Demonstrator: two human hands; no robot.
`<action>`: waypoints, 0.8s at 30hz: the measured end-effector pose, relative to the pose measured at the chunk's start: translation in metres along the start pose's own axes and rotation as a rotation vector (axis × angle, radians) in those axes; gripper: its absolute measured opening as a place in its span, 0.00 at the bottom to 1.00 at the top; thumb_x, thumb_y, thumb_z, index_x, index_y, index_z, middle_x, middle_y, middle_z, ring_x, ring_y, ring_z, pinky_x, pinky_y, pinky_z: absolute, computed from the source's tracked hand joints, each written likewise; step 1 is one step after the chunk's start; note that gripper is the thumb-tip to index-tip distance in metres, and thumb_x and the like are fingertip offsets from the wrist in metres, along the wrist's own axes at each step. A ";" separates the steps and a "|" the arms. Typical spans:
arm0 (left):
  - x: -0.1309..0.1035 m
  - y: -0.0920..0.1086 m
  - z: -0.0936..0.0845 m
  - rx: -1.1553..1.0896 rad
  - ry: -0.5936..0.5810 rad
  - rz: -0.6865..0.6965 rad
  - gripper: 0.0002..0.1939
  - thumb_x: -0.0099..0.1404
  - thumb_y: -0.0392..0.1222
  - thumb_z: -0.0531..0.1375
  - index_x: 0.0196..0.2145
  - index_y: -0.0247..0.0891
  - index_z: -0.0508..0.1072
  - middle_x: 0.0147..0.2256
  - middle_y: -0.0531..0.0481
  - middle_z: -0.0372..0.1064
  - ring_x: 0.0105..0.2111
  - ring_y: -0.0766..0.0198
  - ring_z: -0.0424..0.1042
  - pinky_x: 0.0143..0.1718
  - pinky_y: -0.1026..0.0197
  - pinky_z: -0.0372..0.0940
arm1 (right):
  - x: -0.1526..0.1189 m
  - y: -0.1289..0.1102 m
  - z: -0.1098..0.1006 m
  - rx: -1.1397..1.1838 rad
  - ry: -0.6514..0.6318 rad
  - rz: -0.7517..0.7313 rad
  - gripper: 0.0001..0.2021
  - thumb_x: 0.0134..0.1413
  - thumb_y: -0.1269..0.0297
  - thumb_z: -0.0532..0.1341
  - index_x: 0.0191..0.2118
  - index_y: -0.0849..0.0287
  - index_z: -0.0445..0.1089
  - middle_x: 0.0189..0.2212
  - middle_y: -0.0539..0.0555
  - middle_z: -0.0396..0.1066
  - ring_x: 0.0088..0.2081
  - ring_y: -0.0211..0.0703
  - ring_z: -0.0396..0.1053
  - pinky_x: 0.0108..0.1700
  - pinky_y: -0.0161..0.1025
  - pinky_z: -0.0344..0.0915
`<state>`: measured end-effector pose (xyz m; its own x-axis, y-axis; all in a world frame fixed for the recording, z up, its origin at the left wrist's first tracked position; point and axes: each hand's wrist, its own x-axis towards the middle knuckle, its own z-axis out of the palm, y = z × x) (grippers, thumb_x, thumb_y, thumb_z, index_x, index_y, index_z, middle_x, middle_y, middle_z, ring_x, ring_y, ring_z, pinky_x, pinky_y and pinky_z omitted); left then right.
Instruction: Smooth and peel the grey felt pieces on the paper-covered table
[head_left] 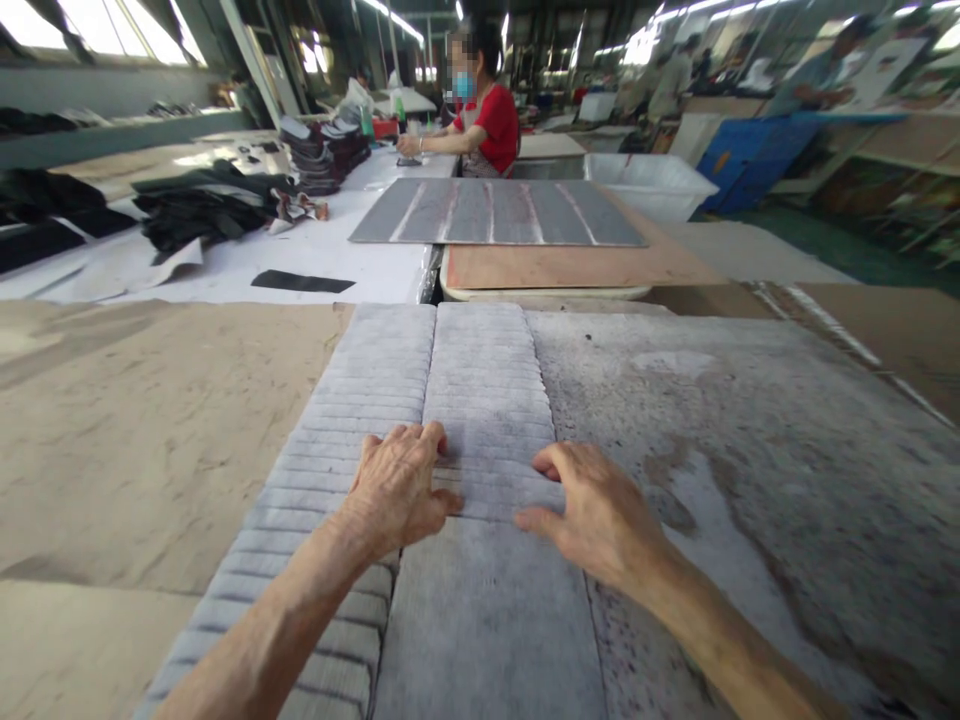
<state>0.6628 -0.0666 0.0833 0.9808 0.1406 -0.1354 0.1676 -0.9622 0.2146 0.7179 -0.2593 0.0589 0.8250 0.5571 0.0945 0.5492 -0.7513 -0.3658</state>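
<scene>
The right row [489, 490] of strips lies overlapped just beside the left row [326, 425], likely so each edge stays reachable. Left hand [397, 485] and right hand [596, 510], thumbs parted from fingers, span its sides, seemingly steadying it.

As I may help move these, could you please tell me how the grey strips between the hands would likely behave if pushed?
The grey strips seem apt to shift over one another, since they lie overlapped with no visible fastening. Each looks thin, so is probably light. Their matte surface suggests they may not be very slippery; stiffness is hard to tell.
</scene>
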 end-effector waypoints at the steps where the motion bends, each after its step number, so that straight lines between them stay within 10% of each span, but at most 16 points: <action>1: 0.001 -0.001 0.000 -0.004 -0.019 -0.023 0.16 0.48 0.47 0.60 0.35 0.39 0.65 0.34 0.50 0.67 0.38 0.55 0.65 0.37 0.52 0.57 | 0.002 -0.001 -0.002 0.015 -0.043 0.057 0.15 0.37 0.59 0.66 0.32 0.58 0.65 0.32 0.53 0.69 0.37 0.45 0.66 0.36 0.38 0.61; 8: -0.007 -0.014 0.008 -0.097 -0.013 -0.173 0.13 0.55 0.51 0.53 0.23 0.39 0.65 0.30 0.50 0.64 0.37 0.55 0.64 0.35 0.56 0.55 | -0.005 -0.003 -0.003 0.036 -0.188 0.438 0.15 0.40 0.49 0.60 0.24 0.56 0.65 0.21 0.49 0.67 0.24 0.40 0.64 0.25 0.33 0.51; 24: -0.002 -0.013 0.007 -0.102 -0.052 -0.207 0.10 0.54 0.43 0.52 0.18 0.38 0.62 0.27 0.53 0.63 0.34 0.60 0.64 0.29 0.61 0.50 | -0.006 0.003 0.005 0.138 -0.107 0.483 0.16 0.43 0.56 0.57 0.14 0.57 0.56 0.12 0.44 0.52 0.19 0.35 0.52 0.22 0.32 0.47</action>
<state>0.6578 -0.0559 0.0739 0.9184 0.3180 -0.2354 0.3766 -0.8851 0.2736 0.7141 -0.2626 0.0529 0.9583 0.1960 -0.2079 0.0798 -0.8822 -0.4640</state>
